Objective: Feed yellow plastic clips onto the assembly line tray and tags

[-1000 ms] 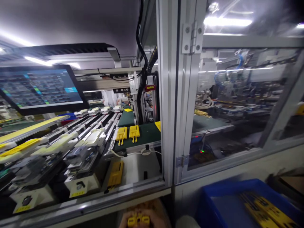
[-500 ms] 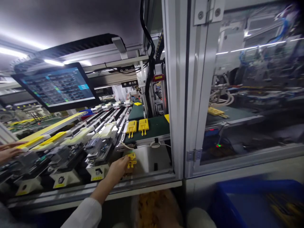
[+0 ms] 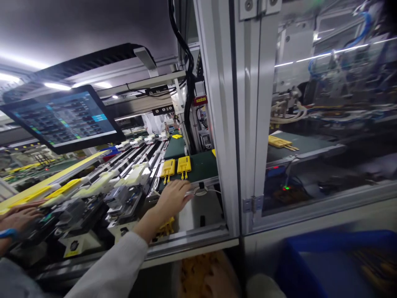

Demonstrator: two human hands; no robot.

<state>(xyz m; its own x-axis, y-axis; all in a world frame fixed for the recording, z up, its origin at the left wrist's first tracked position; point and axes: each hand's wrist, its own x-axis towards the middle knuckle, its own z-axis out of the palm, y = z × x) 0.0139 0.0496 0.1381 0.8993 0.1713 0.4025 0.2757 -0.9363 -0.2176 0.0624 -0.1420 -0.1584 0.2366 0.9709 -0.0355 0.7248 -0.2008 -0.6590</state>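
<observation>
My right hand (image 3: pixel 174 196) reaches over the metal plate (image 3: pixel 192 213), fingers stretched forward and nothing visible in them. Just beyond its fingertips, two flat yellow blocks with short twin cables lie side by side on the green belt: a left block (image 3: pixel 168 168) and a right block (image 3: pixel 184 164). Below my right wrist sit small yellow parts (image 3: pixel 167 225), partly hidden by the forearm. At the far left, my left hand (image 3: pixel 20 219), with a blue band at the wrist, rests fingers outstretched beside a yellow block (image 3: pixel 29 197) on a fixture.
Rows of pale fixtures (image 3: pixel 132 176) run on rails. A monitor (image 3: pixel 66 120) hangs above them. To the right stands an aluminium post (image 3: pixel 223 124) and a clear-panelled door. A blue bin (image 3: pixel 297 265) and a container of orange-yellow pieces (image 3: pixel 198 273) sit below.
My right hand has left the small yellow parts and moved forward and up towards the yellow blocks on the belt. My left hand shows farther in, lower down. The view has shifted slightly.
</observation>
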